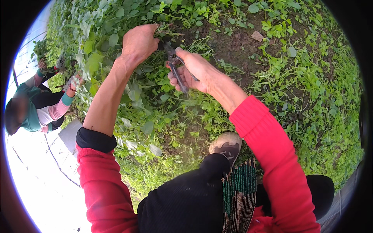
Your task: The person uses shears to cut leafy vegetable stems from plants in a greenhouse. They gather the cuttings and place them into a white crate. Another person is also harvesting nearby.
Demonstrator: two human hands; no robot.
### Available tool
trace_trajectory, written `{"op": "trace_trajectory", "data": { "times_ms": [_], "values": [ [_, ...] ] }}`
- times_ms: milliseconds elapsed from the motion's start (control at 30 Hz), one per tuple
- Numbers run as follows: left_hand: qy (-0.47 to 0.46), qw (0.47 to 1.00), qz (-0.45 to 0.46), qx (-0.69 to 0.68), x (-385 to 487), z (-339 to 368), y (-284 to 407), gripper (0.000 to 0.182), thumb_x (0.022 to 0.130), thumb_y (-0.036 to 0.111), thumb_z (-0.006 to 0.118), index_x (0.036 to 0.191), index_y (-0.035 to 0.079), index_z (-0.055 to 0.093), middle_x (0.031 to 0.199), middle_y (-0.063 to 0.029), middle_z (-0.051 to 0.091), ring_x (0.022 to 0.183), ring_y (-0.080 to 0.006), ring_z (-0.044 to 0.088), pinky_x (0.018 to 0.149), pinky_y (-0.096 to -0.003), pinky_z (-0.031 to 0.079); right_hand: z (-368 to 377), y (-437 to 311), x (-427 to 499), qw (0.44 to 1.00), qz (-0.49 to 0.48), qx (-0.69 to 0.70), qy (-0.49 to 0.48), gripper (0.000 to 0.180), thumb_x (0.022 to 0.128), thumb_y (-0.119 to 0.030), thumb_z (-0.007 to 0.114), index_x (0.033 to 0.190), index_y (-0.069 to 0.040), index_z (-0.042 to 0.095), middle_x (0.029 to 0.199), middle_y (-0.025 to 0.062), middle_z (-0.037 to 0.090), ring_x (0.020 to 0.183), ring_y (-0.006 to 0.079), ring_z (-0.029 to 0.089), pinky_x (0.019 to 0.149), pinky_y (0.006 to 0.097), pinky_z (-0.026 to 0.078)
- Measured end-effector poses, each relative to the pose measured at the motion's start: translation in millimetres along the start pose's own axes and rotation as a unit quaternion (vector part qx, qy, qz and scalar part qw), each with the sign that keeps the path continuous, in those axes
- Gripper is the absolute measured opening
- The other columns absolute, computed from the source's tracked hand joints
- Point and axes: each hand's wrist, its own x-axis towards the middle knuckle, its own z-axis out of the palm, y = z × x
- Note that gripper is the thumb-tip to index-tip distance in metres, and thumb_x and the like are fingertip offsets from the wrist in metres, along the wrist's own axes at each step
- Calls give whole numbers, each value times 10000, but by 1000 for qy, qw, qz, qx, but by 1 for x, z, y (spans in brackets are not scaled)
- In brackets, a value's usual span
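My right hand (193, 71) holds a pair of pruning shears (176, 68), its handles lying across the palm and fingers. The dark blades point up and left, close beside my left hand (140, 40). That hand is bent down around plant stems (169, 30) at the edge of a leafy clump. Leaves and the back of the hand hide most of its fingers. Broad green leaves (94, 61) crowd in at its left. Cut or fallen thin green stalks (201, 48) lie on the soil to the right of the blades.
Bare brown soil (233, 48) with a small stone (257, 36) shows on the right. Low leafy plants (294, 87) spread around it. My shoe (227, 145) stands among them. At the left, another person (43, 102) holds a bunch of greens (40, 49).
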Motion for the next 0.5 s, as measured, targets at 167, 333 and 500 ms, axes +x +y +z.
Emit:
{"op": "trace_trajectory", "data": {
  "times_ms": [167,333,500],
  "values": [
    [-17,999,-24,31,9,6,5,326,795,178,688,1118,137,710,939,-170,716,911,-364,681,805,-457,540,6,-4,3,1000,2,7,9,504,1072,-451,278,1120,-5,508,814,109,592,671,199,604,585,374,531],
    [9,999,-31,5,8,13,3,331,794,179,684,1120,131,710,957,-170,718,927,-358,683,830,-451,540,12,-5,10,1000,-6,5,26,488,1076,-432,274,1080,0,501,793,98,576,646,191,588,564,362,523],
    [-17,987,-96,-127,8,14,-12,361,811,179,670,1170,146,699,994,-176,720,931,-363,680,837,-433,530,9,-3,8,1000,-22,0,22,477,1076,-432,290,1066,-8,509,774,83,568,623,167,565,544,346,508]
  ]
}}
